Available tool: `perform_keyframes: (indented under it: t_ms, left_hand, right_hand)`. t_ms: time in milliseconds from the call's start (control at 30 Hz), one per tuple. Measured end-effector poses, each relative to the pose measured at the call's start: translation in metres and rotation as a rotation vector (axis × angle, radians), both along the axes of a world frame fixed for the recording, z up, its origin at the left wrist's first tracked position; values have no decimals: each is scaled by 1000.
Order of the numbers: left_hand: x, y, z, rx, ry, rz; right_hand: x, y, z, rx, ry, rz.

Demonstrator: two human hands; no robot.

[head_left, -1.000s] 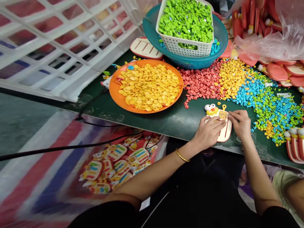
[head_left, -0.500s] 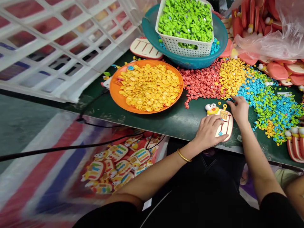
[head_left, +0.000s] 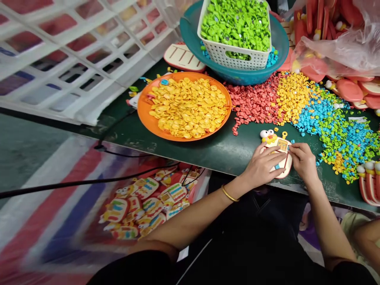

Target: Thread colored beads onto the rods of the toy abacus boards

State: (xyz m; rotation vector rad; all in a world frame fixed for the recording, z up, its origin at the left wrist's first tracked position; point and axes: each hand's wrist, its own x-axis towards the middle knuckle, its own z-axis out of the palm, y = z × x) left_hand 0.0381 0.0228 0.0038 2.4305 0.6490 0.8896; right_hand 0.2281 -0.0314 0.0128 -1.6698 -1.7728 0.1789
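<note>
A cream toy board [head_left: 287, 168] with a bug-eyed yellow duck head, red slots and a small yellow loop lies near the table's front edge. My left hand [head_left: 263, 163] holds it from the left, its fingers stretched across the face. Beside the left thumb, a small blue piece [head_left: 277, 167] sits on the board. The fingertips of my right hand [head_left: 303, 159] are pinched together at the board's right edge, on what looks like a tiny blue plastic piece [head_left: 289, 147]. Another blue piece [head_left: 292, 141] is just beyond these fingertips.
An orange plate [head_left: 145, 124] of yellow discs stands left. Behind, a white basket [head_left: 213, 51] of green pieces sits in a teal basin [head_left: 190, 27]. Piles of red [head_left: 255, 103], yellow [head_left: 292, 95] and blue-green pieces [head_left: 341, 130] spread rightward. Cables [head_left: 97, 184] hang at the left.
My right hand has come back from the edge of the loose pieces to the board's right side, its fingers now closed at the slots. My left hand stays on the board.
</note>
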Motion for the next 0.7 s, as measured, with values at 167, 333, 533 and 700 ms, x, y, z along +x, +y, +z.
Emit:
perform_keyframes:
  t_ms: [167,333,533,700]
  left_hand:
    - [3,-1,3,-68,74,121]
    - [4,-2,6,-65,133,96]
    - [2,-3,8,-59,162,74]
    - [5,-2,13,3,255,106]
  right_hand:
    - [-6,4,6,-15,148,5]
    - [20,39,10,-127,107,-202]
    - [21,31,6,-167,365,-204]
    - [-4,22,0,-35,155,-279]
